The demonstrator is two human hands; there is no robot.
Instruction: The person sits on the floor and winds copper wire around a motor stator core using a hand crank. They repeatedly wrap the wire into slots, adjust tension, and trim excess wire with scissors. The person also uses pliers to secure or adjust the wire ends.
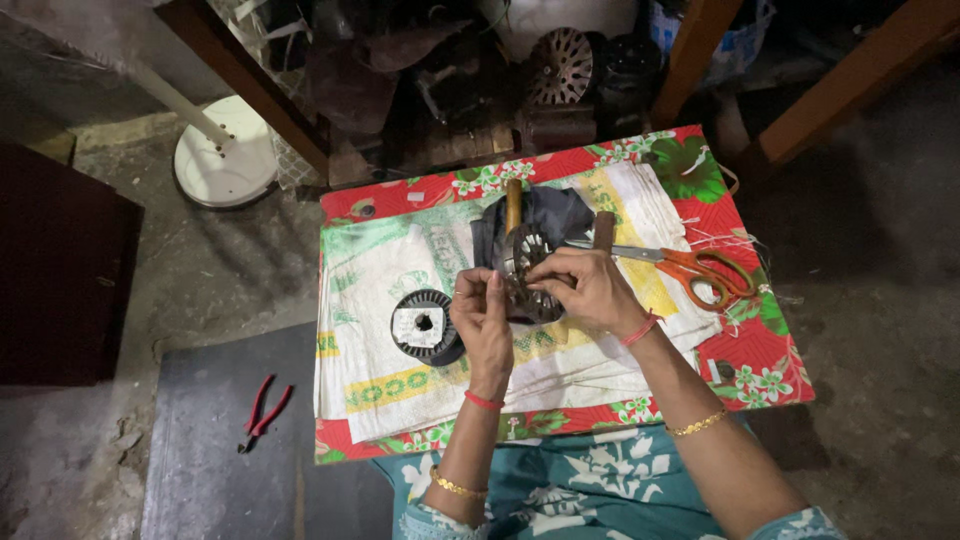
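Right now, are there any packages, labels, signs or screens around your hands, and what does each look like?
Woven sack: spread flat on the low table under both hands, white with green and yellow printed bands.
Printed tablecloth: under the sack, red with white flowers and green leaves.
Pale patch: on the round dark motor part left of the left hand, whitish, irregular; whether it is a label I cannot tell.
No signs or screens in view.
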